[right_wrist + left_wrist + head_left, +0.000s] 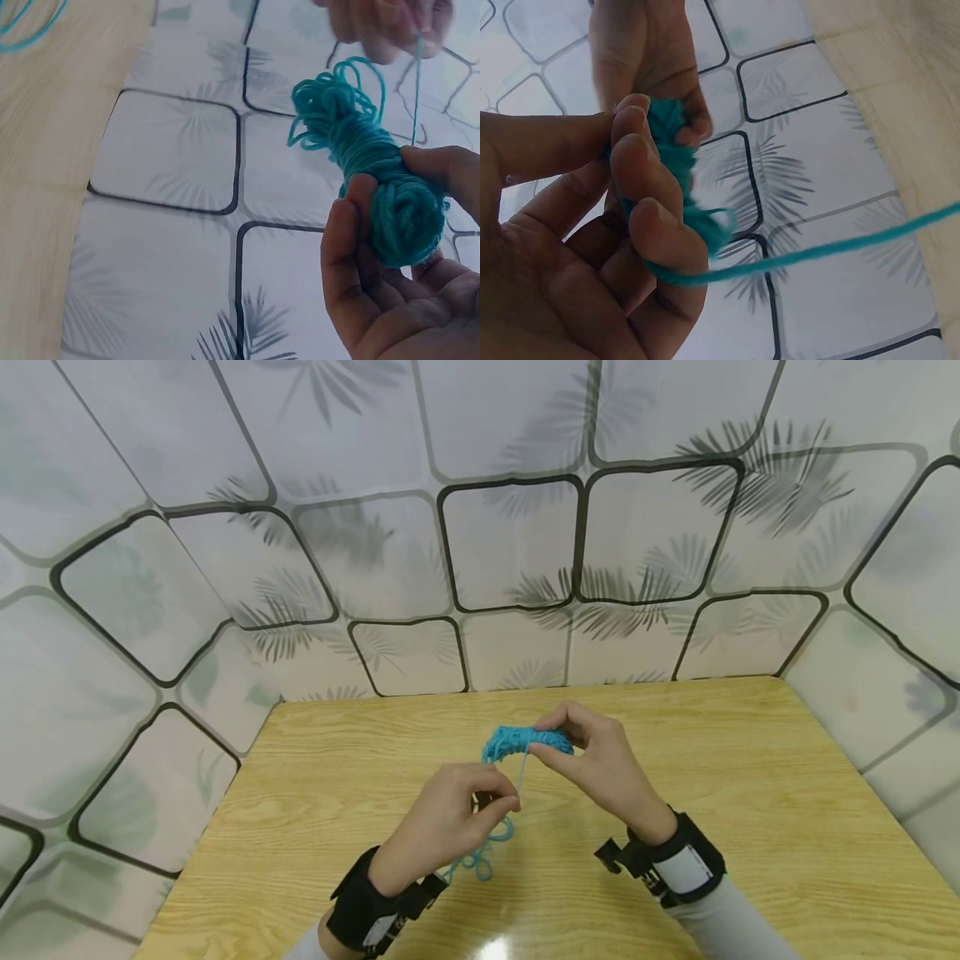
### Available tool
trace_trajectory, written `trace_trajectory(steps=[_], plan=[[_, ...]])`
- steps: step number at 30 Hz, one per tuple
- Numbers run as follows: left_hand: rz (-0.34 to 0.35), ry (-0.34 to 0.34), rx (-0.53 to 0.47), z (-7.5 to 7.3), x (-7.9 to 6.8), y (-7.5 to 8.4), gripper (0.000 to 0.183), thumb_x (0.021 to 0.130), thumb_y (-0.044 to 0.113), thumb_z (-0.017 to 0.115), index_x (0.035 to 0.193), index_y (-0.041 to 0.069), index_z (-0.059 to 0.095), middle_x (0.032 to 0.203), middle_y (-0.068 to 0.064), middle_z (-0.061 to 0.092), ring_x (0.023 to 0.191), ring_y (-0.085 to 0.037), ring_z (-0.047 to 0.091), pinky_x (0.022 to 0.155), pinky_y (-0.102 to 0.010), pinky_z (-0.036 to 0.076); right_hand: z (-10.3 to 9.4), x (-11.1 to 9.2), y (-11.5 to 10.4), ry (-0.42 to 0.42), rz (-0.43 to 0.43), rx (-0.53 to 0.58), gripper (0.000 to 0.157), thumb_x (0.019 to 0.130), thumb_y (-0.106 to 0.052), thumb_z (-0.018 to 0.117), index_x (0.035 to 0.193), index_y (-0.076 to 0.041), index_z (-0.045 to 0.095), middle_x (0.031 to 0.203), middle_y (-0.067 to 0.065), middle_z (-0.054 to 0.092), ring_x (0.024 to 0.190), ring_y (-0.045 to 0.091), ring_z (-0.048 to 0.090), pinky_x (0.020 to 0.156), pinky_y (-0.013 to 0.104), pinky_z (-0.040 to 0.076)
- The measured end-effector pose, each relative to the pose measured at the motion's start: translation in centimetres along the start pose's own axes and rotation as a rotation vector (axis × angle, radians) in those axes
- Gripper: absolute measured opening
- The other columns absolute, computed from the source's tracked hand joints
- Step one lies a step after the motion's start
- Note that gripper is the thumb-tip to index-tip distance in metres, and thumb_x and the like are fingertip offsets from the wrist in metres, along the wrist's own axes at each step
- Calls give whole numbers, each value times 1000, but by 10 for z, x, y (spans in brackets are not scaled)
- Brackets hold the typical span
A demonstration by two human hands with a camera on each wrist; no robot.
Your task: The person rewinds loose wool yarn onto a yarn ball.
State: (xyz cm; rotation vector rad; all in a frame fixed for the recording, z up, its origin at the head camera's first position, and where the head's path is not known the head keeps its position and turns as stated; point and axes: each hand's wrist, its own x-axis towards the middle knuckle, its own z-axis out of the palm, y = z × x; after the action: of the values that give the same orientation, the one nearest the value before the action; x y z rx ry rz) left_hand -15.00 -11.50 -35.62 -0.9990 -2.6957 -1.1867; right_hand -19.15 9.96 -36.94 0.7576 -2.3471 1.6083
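My right hand (600,760) grips a bundle of blue yarn (513,741) above the table, its thumb and fingers curled round the wound middle. In the right wrist view the yarn bundle (367,157) shows loose loops at its far end and tight wraps along its length. A taut strand (522,768) runs from the bundle down to my left hand (457,810), which pinches it between thumb and index finger. Across the other curled fingers of the left hand, in the left wrist view, passes a length of yarn (802,259) that trails off to the right.
Loose coils of yarn (480,864) lie on the wooden table (735,793) below the left hand. Patterned panels (510,543) with dark outlines and leaf prints stand behind the table and along both sides. Each wrist wears a black strap (686,860) with a small mount.
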Motion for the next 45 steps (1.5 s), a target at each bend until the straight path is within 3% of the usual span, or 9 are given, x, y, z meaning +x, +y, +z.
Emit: trace_trajectory(steps=[7,11,16,20,26,33,39,45], plan=[[-39,-67,-80,4,2,-7,12,93,11,68,86,14,77,76,2,73,64,-4,62,55,-22,53,-7,0,-5,-101,32,270,19,89,-3,71,106,-1,63,109,11,66,81,17,67,66,19,55],[-56,-74,-143,6,4,-13,10,92,8,68,88,10,77,78,-4,76,66,-6,66,56,-23,56,-11,-1,-7,-162,25,392,19,89,3,68,107,3,61,112,6,65,87,17,68,73,19,57],[-70,-84,-235,7,7,-22,9,89,-1,68,90,4,75,83,-12,78,75,-13,71,69,-30,60,-13,-1,-7,-279,-21,509,18,89,7,66,105,7,59,110,1,68,93,20,68,78,23,59],[-99,-87,-221,4,11,-31,6,88,3,71,89,5,77,83,-8,77,74,-10,68,69,-30,59,-14,0,-6,-376,-66,551,15,90,7,64,105,8,59,108,4,67,91,20,67,75,22,58],[-96,-89,-151,-5,13,-32,11,92,9,68,91,11,79,81,-4,75,66,-8,63,58,-27,55,-12,-1,-2,-527,-108,512,15,89,9,66,103,4,63,102,10,66,88,19,65,75,26,57],[-73,-76,-130,-11,13,-33,12,93,12,67,88,16,77,77,1,73,64,-8,62,54,-24,52,-12,-4,-1,-621,-39,370,14,87,-2,72,100,-8,69,92,15,70,80,19,66,76,37,58],[-73,-64,-102,-15,11,-26,12,94,13,67,87,15,76,75,8,69,62,-5,59,51,-22,44,-9,-5,2,-618,-32,290,11,86,-11,75,96,-10,69,89,11,70,77,19,67,74,37,59],[-69,-49,-70,-15,8,-18,14,93,12,68,83,21,74,73,10,67,61,-4,58,50,-23,45,-6,-5,3,-546,-33,86,12,81,-17,79,89,-20,70,80,-3,71,66,9,60,62,29,55]])
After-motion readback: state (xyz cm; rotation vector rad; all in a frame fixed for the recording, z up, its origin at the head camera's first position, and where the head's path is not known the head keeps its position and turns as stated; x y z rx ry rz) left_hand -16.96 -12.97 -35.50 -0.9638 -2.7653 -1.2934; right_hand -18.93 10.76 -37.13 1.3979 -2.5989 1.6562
